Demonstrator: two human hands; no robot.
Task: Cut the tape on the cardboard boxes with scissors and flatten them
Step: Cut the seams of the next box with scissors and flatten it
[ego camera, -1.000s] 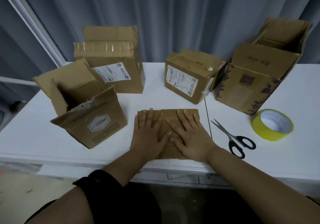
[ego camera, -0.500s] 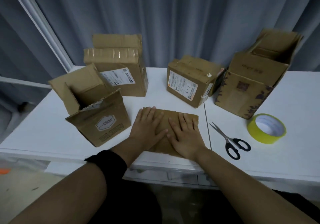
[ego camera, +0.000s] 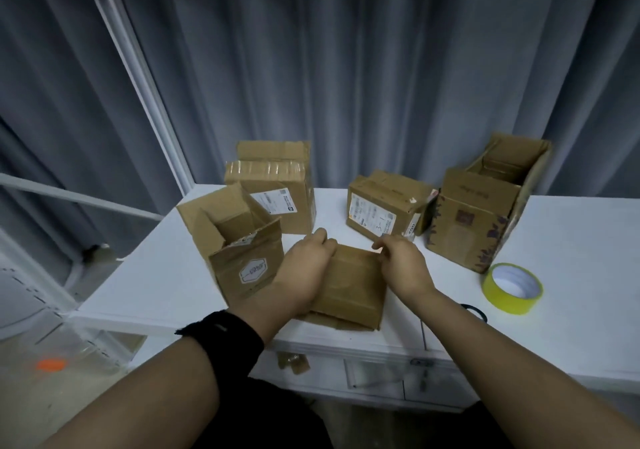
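Near the front edge of the white tabletop (ego camera: 571,327), at its middle, lies a flattened box (ego camera: 349,285), its brown panels folded down on one another and one loose flap sticking out underneath toward the front. Both hands are on it. The left hand (ego camera: 304,268) lies over the left side of the cardboard with its fingers curled round the far left edge, gripping it. The right hand (ego camera: 401,265) is at the far right corner, fingers bent and drawn together with the thumb so that they pinch the cardboard there. A black wristband (ego camera: 225,334) circles the left forearm.

Just beside the left hand, toward the left edge of the tabletop, stands an open box (ego camera: 239,240) with its flaps raised and a white hexagonal sticker on its front. Behind it, toward the back edge, is a taped box (ego camera: 273,188) with a shipping label on its side. Behind the right hand sits a labelled box (ego camera: 384,206), tilted slightly, and touching its right side is a tall open box (ego camera: 485,206) with a dark printed pattern.

A yellow tape roll (ego camera: 512,287) lies flat toward the right. Black scissors (ego camera: 474,310) lie between it and the front edge; only part of a handle loop shows past the right forearm. Grey curtains (ego camera: 346,67) hang behind the tabletop.
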